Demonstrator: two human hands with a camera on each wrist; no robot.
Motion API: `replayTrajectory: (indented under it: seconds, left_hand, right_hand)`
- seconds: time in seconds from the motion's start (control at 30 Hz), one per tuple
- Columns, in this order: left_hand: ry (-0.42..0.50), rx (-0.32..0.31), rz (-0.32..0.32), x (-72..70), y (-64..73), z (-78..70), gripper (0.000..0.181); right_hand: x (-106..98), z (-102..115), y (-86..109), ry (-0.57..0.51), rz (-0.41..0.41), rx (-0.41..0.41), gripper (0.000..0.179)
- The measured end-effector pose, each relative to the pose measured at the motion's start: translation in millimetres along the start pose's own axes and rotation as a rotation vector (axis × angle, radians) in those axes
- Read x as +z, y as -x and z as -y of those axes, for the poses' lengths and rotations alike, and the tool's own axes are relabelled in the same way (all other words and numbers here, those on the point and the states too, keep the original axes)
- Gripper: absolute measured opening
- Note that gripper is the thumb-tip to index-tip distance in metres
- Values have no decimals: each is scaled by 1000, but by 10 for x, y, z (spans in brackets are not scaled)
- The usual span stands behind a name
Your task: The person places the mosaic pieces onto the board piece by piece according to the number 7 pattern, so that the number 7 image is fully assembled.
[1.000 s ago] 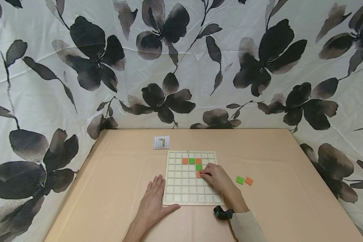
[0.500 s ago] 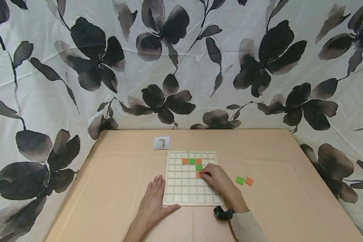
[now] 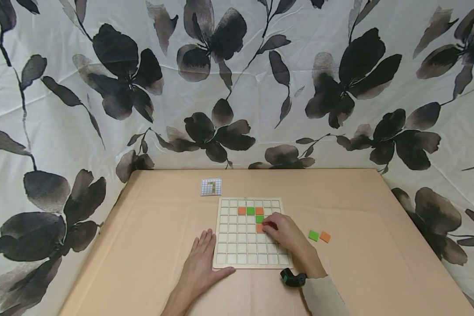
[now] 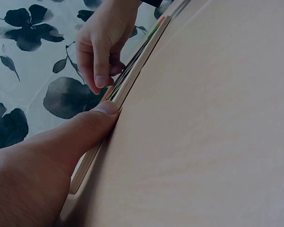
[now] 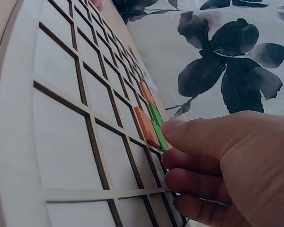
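Note:
A pale grid board (image 3: pixel 237 259) lies on the table. In its upper part sit several square tiles: orange (image 3: pixel 242 210) and green (image 3: pixel 250 210) in a row, then a green tile (image 3: pixel 259 218) and an orange tile (image 3: pixel 259 228) running down. My right hand (image 3: pixel 286 232) hovers beside that lowest orange tile, fingers loosely curled, thumb and index close together right at its edge; no tile shows between them. My left hand (image 3: pixel 199 265) lies spread along the board's left side, its thumb tip (image 4: pixel 106 108) against the front edge.
A green tile (image 3: pixel 313 235) and an orange tile (image 3: pixel 325 237) lie on the table right of the board. Behind the board rests a small card (image 3: pixel 211 186) with a printed grid pattern. A floral cloth (image 3: pixel 237 87) hangs behind the table.
My right hand has shifted very slightly right, showing more of the lowest orange tile, which stays in its cell. My left hand has not moved.

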State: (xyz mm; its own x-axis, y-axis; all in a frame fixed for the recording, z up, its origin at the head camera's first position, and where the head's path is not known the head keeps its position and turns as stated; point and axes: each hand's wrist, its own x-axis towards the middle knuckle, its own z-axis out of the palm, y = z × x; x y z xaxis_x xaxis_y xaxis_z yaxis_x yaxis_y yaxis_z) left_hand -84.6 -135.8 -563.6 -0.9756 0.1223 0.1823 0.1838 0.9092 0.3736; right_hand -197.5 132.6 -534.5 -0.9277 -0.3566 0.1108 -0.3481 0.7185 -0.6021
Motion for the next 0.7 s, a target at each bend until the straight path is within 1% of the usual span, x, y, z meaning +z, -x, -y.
replayTrajectory:
  seconds: [0.17,0.3,0.47,0.7]
  left_hand:
    - [2,14,-30,4,10,-3,113]
    - [-5,19,-42,7,12,-2,112]
    - [-5,19,-29,13,5,-2,113]
    - [-2,6,8,4,1,0,114]
  right_hand:
    - [-53,0,5,-18,-7,13,18]
    - [-85,-8,5,-21,-7,36,21]
    - [-99,-26,15,-5,-21,41,22]
    - [-128,-49,60,1,-38,60,22]
